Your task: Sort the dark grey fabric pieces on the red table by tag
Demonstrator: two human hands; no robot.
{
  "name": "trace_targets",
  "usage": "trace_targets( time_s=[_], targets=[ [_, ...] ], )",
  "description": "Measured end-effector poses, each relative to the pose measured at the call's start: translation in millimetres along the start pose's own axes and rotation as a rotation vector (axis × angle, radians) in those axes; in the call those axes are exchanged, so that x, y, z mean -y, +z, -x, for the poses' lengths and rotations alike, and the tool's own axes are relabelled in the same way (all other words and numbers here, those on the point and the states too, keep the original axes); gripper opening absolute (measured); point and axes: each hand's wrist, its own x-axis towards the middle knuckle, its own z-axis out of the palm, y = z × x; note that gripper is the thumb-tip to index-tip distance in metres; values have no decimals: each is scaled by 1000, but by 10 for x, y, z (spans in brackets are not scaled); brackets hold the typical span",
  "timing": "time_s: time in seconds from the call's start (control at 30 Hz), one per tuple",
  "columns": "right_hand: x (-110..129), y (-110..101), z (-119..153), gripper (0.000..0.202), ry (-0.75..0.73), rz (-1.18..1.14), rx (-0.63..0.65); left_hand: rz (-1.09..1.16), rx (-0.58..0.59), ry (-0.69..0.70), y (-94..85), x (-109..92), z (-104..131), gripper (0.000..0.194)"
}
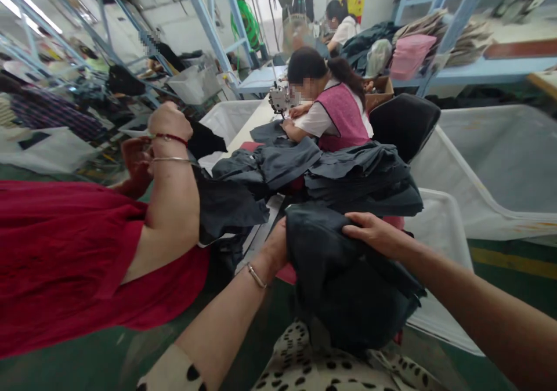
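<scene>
R hand [369,232] pinches dk cloth [343,286], near ctr, this side of cloth pile [365,179]. L hand [277,245] partly hid by dk cloth, grip can't tell. Red-clad co-worker [65,246], left: head cut off.

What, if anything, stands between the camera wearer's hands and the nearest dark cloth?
Nothing visible does. The right hand rests directly on the dark cloth, and the left hand meets its left edge, fingers mostly hidden. The stack of dark pieces lies beyond it, not in between.

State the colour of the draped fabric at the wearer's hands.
The draped fabric is dark blue-grey; the head view shows it.
</scene>
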Motion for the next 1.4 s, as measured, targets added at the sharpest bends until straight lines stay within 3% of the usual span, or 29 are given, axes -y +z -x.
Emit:
trace_targets(
  time_s=[0.1, 0.2, 0.3, 0.37, 0.43, 0.53, 0.6, 0.7, 0.8, 0.93, 1.07, 1.2, 1.27, 1.33, 1.4],
  targets=[
    [-612, -6, 109, 39, 151, -184, -242, -132, -147, -125, -267, 626, 38, 23],
    [-1330, -69, 229, 38, 226, 174, -490, -338, -292, -194, -640, 1172, 81, 19],
    [-1878, -160, 340, 39, 244, 475, -658, -569, -329, -183, -850, 1459, 63, 18],
    [-2015, -179, 386, 43, 156, 592, -724, -705, -330, -164, -857, 1523, 16, 29],
    [-1954, -129, 399, 44, 1, 698, -762, -815, -346, -167, -809, 1538, -45, 48],
    [-1639, 94, 356, 36, -208, 776, -742, -938, -426, -224, -784, 1547, -141, 60],
    [-1411, 320, 288, 30, -293, 736, -657, -1000, -459, -261, -843, 1553, -204, 56],
    [-1164, 712, 105, 24, -352, 585, -452, -1056, -413, -260, -973, 1512, -265, 35],
    [-1014, 1085, -220, 19, -281, 328, -265, -1083, -342, -190, -999, 1345, -209, 16],
    [-886, 1432, -819, 23, 100, -86, -236, -1086, -269, -18, -793, 1003, 105, 13],
    [-852, 1542, -1258, 38, 221, -207, -288, -1162, -188, 162, -552, 819, 460, 20],
    [-874, 1470, -1329, 20, 198, -185, -326, -1231, -148, 263, -439, 871, 617, 30],
    [-863, 1418, -1285, 14, 160, -161, -333, -1109, -152, 238, -410, 900, 628, 24],
    [-817, 1402, -1218, 13, 79, -140, -337, -851, -196, 191, -385, 887, 608, 16],
    [-742, 1453, -1127, 14, -30, -121, -318, -518, -240, 108, -368, 824, 566, 35]
  ],
)
